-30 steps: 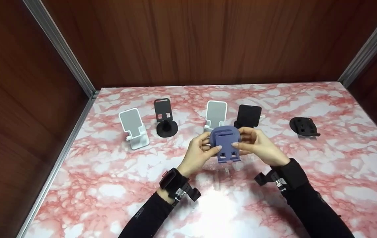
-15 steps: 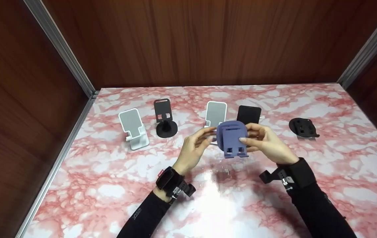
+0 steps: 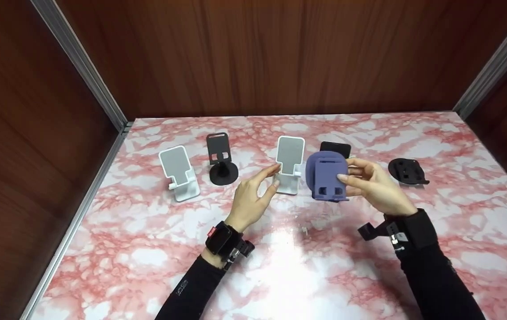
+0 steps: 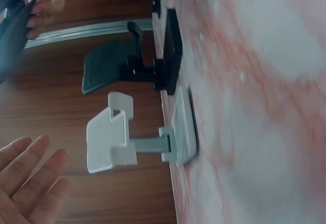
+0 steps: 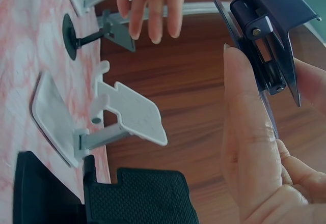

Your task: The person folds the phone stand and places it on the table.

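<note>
A folded purple phone stand (image 3: pixel 329 174) with a round base is pinched by my right hand (image 3: pixel 375 184) at its right edge, thumb in front and fingers behind. It is held up off the table and overlaps a black phone stand (image 3: pixel 336 149) in the head view. My left hand (image 3: pixel 249 200) holds nothing, its fingers extended and thumb apart. In the head view its fingertips overlap the left side of a white phone stand (image 3: pixel 289 155); in the left wrist view the left hand (image 4: pixel 33 180) shows apart from that white stand (image 4: pixel 104 140).
Farther left stand another white phone stand (image 3: pixel 177 166) and a black one with a round base (image 3: pixel 223 172). A folded black stand (image 3: pixel 408 171) lies at the right. Wooden panels (image 3: pixel 253 58) enclose the marbled table (image 3: pixel 146 266) at the back and sides.
My left hand has let go of the purple phone stand and moved left. My right hand has carried the stand to the right and farther from me.
</note>
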Motion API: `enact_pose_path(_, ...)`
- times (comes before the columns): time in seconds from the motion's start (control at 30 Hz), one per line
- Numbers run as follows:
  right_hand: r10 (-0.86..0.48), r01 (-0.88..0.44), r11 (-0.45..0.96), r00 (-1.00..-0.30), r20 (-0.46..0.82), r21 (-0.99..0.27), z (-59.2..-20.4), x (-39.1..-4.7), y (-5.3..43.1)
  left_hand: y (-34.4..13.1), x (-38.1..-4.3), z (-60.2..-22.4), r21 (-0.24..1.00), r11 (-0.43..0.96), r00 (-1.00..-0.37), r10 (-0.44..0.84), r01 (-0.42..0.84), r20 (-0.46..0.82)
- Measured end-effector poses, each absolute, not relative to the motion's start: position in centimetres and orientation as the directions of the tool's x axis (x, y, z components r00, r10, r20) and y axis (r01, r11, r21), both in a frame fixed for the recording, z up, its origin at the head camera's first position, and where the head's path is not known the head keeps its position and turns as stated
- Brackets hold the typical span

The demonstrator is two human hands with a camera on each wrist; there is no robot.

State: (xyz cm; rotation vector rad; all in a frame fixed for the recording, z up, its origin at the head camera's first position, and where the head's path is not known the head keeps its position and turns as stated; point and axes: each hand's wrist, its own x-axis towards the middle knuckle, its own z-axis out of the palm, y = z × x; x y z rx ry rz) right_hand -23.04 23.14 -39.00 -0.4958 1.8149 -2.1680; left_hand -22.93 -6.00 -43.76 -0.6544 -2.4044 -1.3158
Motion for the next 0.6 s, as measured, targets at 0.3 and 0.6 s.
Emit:
enact_pose_path(0.3,-0.366,0.013,-0.269,-0.926,0.090,-0.963,-38.4,-23.6,25.0,-6.7,-23.6,-44.1,0.618,0.566,-0.826,0.238,0.546,0.511)
enact_pose_path(0.6,-0.265,0.002,-0.346,-0.959,0.095,-0.938,-37.9,-24.0,27.6,-7.3,-24.1,-44.5,0.582,0.617,-0.832,0.244,0.530,0.499)
